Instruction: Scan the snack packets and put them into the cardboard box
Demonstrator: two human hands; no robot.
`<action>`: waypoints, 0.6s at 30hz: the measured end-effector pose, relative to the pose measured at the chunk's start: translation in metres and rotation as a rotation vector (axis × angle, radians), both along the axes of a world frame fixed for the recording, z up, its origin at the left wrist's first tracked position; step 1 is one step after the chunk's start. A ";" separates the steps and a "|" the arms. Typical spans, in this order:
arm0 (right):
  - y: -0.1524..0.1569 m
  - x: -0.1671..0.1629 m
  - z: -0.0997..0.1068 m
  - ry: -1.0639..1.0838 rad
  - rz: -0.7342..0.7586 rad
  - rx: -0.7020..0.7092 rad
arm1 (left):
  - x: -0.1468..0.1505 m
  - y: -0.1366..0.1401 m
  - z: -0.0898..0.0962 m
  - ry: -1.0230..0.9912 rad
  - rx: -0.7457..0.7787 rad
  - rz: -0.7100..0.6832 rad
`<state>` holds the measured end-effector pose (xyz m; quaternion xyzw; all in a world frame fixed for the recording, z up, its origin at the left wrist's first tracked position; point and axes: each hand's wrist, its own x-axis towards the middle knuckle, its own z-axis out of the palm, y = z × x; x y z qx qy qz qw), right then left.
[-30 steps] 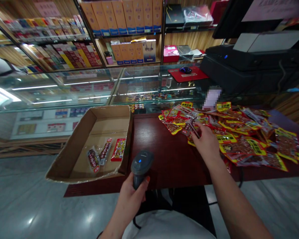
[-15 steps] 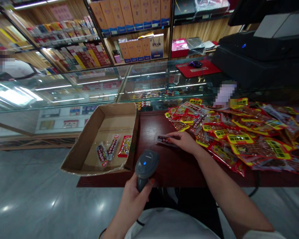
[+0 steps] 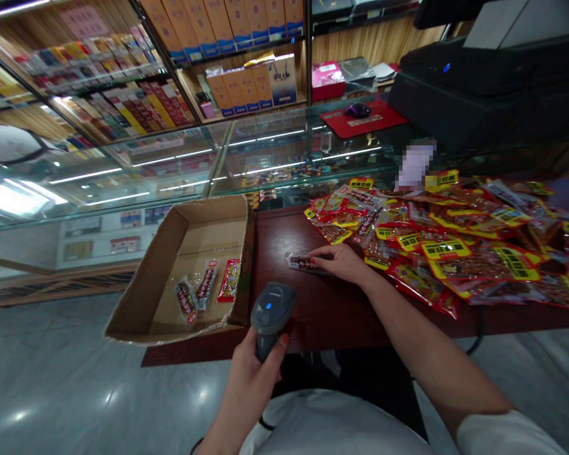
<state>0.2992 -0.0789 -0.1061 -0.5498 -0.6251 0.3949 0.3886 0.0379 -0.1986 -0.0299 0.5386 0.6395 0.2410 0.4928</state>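
My left hand is wrapped round the handle of a grey barcode scanner, whose blue light is lit. The scanner's head points forward over the front of the dark red table. My right hand grips one end of a narrow snack packet with a clear and dark wrapper, low over the table or resting on it; I cannot tell which. Left of the scanner, a cardboard box holds two slim packets and a red-and-yellow packet. To the right lies a heap of snack packets.
Behind the table runs a glass display counter. On it are a mouse on a red mat and a black machine. A phone-like object, blurred out, stands behind the heap. A person is at far left.
The view has shifted slightly, moving the shelves up and left. Both hands keep their holds on the scanner and the packet, with little other movement.
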 end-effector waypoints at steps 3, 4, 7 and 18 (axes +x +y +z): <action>0.000 -0.001 0.001 0.011 0.011 -0.004 | 0.000 -0.001 0.009 0.014 0.005 0.000; 0.000 -0.001 0.001 0.017 0.014 -0.010 | 0.000 -0.002 0.011 0.015 0.009 -0.002; -0.001 -0.001 0.005 0.035 0.018 -0.030 | 0.000 -0.002 0.011 0.018 0.017 -0.005; 0.001 0.000 0.004 0.049 0.018 -0.039 | 0.004 -0.001 0.014 0.014 0.005 -0.001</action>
